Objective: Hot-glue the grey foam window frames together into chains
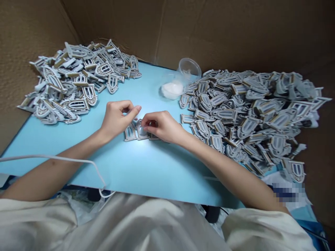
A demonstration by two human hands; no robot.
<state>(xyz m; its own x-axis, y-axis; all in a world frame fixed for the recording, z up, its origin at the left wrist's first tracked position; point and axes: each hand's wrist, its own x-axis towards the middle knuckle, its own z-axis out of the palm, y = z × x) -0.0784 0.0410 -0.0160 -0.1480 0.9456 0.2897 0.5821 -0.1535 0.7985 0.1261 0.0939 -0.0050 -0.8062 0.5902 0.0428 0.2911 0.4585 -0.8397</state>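
Observation:
A short row of small arched window-shaped pieces (130, 132), grey with a pale centre, lies on the blue tabletop in front of me. My left hand (119, 116) is just above the row's left end, thumb and forefinger pinched together; anything between them is too small to make out. Over the row's middle and right part, my right hand (163, 127) is curled with its fingertips close together at the second arched piece (141, 130). What those fingertips hold, if anything, cannot be made out. My right hand partly covers the pieces beneath it.
Piles of similar arched pieces lie at the back left (78, 76) and along the right (235, 111). Between them stand a clear plastic cup with white material (172, 89) and another clear cup (190, 66). Cardboard walls (222, 35) surround the table; a white cable (65, 159) crosses my left forearm.

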